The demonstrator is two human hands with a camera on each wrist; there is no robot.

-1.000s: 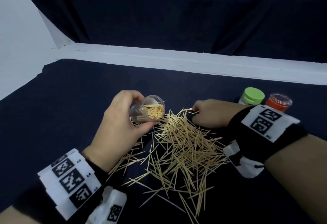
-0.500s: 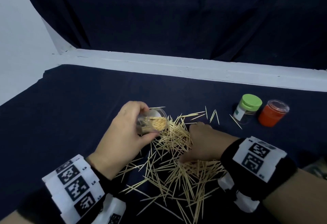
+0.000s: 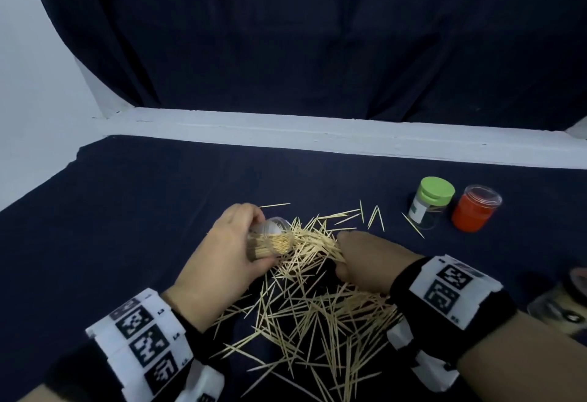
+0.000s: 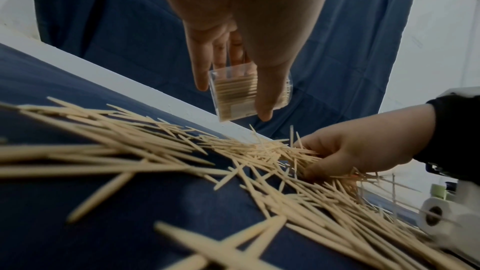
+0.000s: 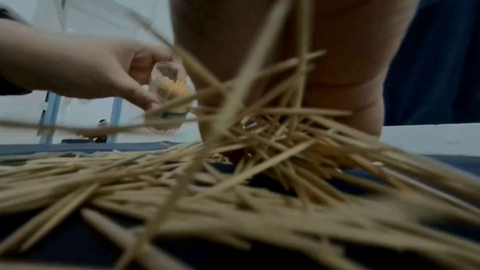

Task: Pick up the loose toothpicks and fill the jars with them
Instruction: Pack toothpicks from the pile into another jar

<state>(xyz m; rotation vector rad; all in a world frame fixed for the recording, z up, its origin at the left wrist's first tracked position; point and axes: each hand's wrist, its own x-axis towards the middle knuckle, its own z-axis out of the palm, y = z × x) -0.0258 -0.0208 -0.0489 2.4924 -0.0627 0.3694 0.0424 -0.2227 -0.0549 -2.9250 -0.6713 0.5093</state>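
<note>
L hand (image 3: 219, 261) is gripping a clear plastic jar (image 3: 270, 241), fingers and thumb curled round it, tipped on its side w/ the open mouth facing 3 o'clock toward the pile. The jar is sitting part full of thin pale wooden toothpicks packed lengthwise; a small label is showing near its base in the wrist views, text too blurry to read.

R hand (image 3: 365, 261) is closing on a bunch of toothpicks (image 3: 317, 303) at the pile's 12 o'clock edge, fingers curled round them, just beside the jar mouth. The pile is lying tangled on dark navy cloth (image 3: 127, 226), spreading toward 6 o'clock; a few strays are lying at 1 o'clock.

At 2 o'clock a clear jar w/ a round green cap (image 3: 432, 201) is standing upright, white label on its side, writing unreadable. Just beside it an orange-red jar (image 3: 475, 207) w/ a clear lid is standing. Both wrists are wearing bands (image 3: 143, 341) w/ black-and-white square code tags.
</note>
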